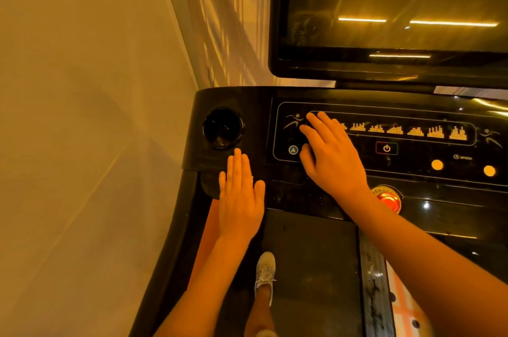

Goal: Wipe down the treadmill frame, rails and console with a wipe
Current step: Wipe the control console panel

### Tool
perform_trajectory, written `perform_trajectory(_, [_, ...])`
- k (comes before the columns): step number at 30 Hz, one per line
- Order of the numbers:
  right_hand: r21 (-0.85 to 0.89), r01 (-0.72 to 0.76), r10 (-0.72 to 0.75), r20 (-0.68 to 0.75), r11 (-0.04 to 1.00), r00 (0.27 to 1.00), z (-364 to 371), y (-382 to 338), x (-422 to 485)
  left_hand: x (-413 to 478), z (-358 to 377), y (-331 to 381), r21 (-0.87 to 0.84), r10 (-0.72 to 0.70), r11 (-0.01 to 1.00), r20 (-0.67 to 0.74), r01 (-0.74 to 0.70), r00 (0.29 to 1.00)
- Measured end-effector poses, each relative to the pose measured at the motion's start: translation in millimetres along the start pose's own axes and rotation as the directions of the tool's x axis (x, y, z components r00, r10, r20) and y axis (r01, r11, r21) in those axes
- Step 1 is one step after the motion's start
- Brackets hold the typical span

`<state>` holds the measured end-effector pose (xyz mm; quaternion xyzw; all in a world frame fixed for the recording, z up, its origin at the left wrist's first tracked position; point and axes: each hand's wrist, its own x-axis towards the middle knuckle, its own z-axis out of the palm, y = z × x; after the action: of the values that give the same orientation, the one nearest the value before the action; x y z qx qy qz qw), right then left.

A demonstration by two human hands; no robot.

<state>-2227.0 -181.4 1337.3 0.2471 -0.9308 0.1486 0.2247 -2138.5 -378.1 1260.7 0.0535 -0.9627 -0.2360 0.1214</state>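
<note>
Where the dark running belt [310, 254] passes under the camera, a pale laced shoe [265, 268] stands on it, and both bare forearms reach forward over it to the treadmill console [453, 224]. Nearer and to the left, the left hand [240, 193] lies flat on the console's left corner, palm down, fingers straight and pressed together, their tips just short of the round cup holder [222, 127]. Beside the right wrist glows a red emergency button [389, 199]. Farther in, the right hand [332, 155] rests palm down on the left end of the glossy control panel [428, 169], fingers loosely spread and slightly bent, covering the first lit programme icons; whether a wipe lies under it cannot be told. A power symbol [386, 148] sits just right of that hand. Above rises the dark screen [384, 6], with a pale wall [82, 89] at left.
</note>
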Motion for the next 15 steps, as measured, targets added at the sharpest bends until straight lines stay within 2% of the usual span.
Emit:
perform_trajectory(3, [0.0,-0.001,0.001,-0.007,1.0,1.0,-1,-1,0,-9,10,23,0.07,0.1,0.993,-0.005,-0.099,0.995])
perform_trajectory(6, [0.003,-0.002,0.002,-0.019,1.0,1.0,-1,-1,0,-14,10,14,0.097,0.158,0.982,0.038,-0.161,0.987])
perform_trajectory(8, [0.006,0.002,-0.002,-0.016,1.0,1.0,0,-2,0,-10,4,-5,0.044,0.081,0.996,0.0,-0.081,0.997])
perform_trajectory(12, [0.004,-0.001,0.001,-0.019,1.0,1.0,-1,-2,0,-2,-4,-41,-0.119,-0.167,0.981,-0.095,0.155,0.981])
perform_trajectory(15, [-0.005,0.002,-0.002,-0.014,1.0,1.0,0,-1,0,-1,-3,-34,-0.177,-0.221,0.964,-0.13,0.197,0.966])
